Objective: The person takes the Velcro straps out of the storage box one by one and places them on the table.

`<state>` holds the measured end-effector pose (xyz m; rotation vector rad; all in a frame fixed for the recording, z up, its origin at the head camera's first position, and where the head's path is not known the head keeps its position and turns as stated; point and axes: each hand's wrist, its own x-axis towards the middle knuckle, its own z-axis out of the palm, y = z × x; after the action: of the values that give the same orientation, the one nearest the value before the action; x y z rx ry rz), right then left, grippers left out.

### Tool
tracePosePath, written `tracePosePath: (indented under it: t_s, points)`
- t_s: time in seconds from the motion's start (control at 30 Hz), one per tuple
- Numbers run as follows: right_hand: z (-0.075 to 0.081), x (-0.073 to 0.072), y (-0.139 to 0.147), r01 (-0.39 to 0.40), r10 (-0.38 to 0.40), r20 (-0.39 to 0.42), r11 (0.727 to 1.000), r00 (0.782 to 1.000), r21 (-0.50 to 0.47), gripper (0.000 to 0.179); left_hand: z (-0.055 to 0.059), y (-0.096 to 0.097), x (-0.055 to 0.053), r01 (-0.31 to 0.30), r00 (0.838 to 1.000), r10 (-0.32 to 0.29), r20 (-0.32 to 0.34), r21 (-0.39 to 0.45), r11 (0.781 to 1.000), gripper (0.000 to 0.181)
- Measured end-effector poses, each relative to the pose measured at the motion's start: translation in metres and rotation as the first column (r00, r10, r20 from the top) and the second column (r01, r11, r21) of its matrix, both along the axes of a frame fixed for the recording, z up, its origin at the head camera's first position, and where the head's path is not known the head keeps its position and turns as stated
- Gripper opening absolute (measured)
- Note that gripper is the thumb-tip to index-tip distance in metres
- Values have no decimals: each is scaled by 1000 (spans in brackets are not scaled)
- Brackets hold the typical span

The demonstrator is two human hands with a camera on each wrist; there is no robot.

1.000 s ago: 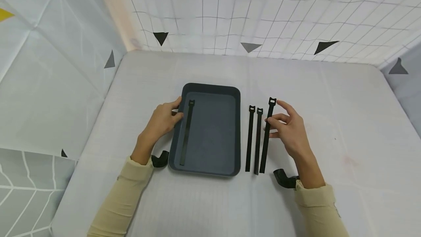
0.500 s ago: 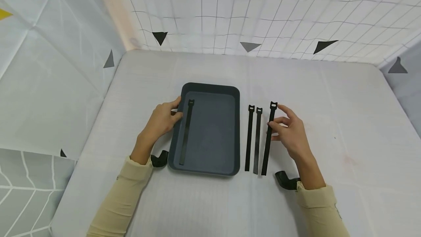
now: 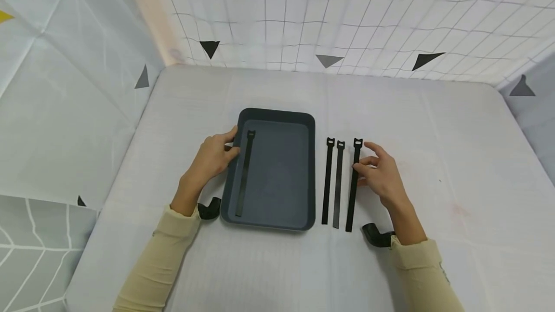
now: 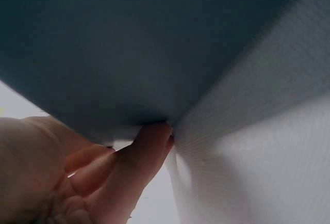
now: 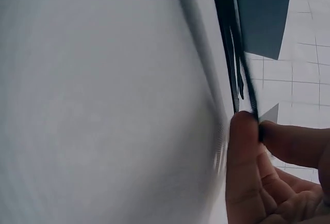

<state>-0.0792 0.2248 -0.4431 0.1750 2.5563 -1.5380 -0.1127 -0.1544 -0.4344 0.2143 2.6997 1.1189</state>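
Note:
My right hand (image 3: 381, 175) pinches a black hook-and-loop cable tie (image 3: 352, 201) between thumb and finger, its slotted head pointing away from me. In the right wrist view, the thumb and a fingertip (image 5: 243, 123) meet on the strap. Two similar ties, the left one (image 3: 328, 182) and the middle one (image 3: 337, 184), lie side by side between that hand and a dark grey tray (image 3: 311, 172). Inside the tray, along its left side, lies another cable tie (image 3: 245, 175). My left hand (image 3: 212, 155) holds the tray's left rim, with a finger (image 4: 136, 162) against the outer wall.
A white cloth covers the table (image 3: 269, 273). Behind it rises a white grid-patterned sheet (image 3: 299, 18) with dark triangles, and a pale sheet (image 3: 73, 110) stands at the left. Black curved pieces (image 3: 376, 236) sit at both wrists.
My right hand has drawn its cable tie slightly toward me, and the tie has turned straighter, wider apart from the two beside it. The left hand and tray have stayed put.

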Motion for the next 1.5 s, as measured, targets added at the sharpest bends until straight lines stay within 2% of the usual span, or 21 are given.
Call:
tracePosePath:
  t_s: [0.33,0.57,0.8,1.17,1.33,1.5]
  points:
    - [-3,-4,3,-20,19,52,1000,998,7,67,0,-1,0,-3,1000,3,-5,2,1000,62]
    - [-2,-5,1,-42,39,53,997,998,64,56,0,0,0,3,1000,-3,-17,10,1000,61]
    - [-1,-5,1,-48,41,66,993,997,105,54,0,1,-1,4,1000,-4,-13,0,1000,62]
    - [-1,-2,3,-48,41,39,977,998,209,50,0,1,-1,1,1000,-1,-17,-8,1000,62]
    - [-1,1,4,-35,30,29,981,999,190,51,-1,1,0,2,1000,-2,-14,6,1000,62]
    - [0,5,3,5,-3,-15,990,1000,138,52,-2,0,0,1,1000,-1,-17,15,1000,62]
